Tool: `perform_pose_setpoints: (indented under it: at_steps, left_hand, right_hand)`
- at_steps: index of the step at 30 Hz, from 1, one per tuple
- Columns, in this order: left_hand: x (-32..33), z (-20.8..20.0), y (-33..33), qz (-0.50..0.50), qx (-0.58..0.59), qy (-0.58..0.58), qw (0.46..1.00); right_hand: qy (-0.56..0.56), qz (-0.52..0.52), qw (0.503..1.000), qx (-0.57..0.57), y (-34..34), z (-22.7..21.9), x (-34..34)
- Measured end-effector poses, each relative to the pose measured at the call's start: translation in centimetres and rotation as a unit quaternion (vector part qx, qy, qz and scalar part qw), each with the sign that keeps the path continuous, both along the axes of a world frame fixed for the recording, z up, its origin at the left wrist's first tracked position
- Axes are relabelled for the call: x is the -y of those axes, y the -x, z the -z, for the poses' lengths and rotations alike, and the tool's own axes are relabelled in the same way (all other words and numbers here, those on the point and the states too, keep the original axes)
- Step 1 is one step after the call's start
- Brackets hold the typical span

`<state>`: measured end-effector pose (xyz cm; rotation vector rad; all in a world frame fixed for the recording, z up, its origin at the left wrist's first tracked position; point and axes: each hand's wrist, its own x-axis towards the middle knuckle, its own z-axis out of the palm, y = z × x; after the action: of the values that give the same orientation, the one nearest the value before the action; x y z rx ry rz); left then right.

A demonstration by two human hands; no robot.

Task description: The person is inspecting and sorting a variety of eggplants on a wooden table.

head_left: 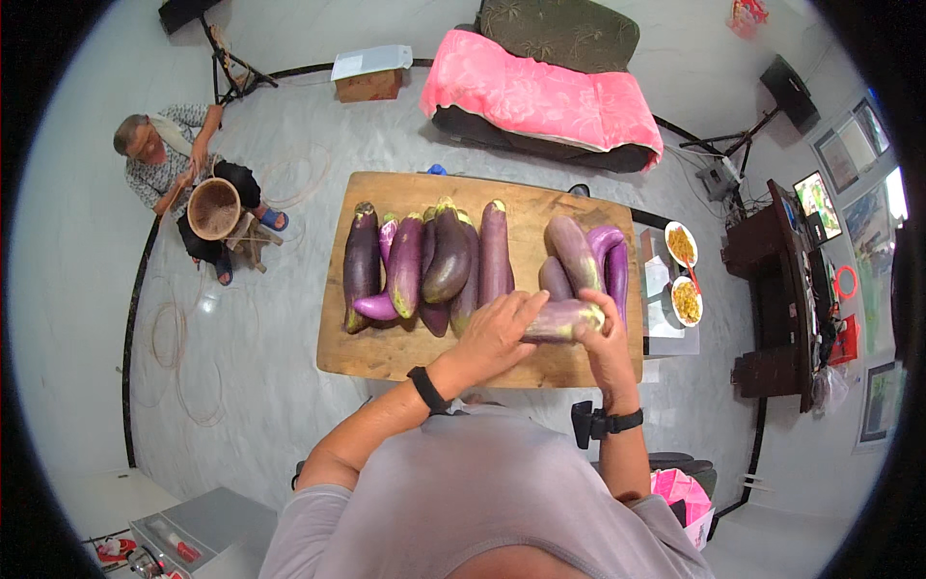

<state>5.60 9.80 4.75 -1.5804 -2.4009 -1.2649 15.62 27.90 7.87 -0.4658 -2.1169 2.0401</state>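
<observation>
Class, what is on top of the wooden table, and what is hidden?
Purple eggplants lie in two groups; the left hand and right hand hold another eggplant. The wooden table is hidden beneath the groups.

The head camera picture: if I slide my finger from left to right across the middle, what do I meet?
Round tan basket → leftmost long dark-purple eggplant → bare left hand → pale-purple, green-tipped eggplant → bare right hand → white bowls of yellowish food → dark-brown wooden desk.
</observation>
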Motion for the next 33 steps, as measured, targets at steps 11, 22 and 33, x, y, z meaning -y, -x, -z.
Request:
perform_pose_setpoints:
  at_steps: [11,22,33]
  left_hand:
    - [-1.7,1.2,-2.3,-0.068,-0.029,-0.053,0.996]
    - [0.8,4.9,-2.0,-0.07,-0.057,0.158,0.983]
    - [1.2,4.9,-1.9,-0.048,-0.06,0.202,0.976]
  right_hand:
    - [0.198,0.116,0.973,0.005,5.7,3.5,2.2]
    - [-0.402,0.112,0.906,0.076,13.8,8.1,0.6]
    - [-0.443,0.011,0.891,0.102,16.6,11.6,-0.6]
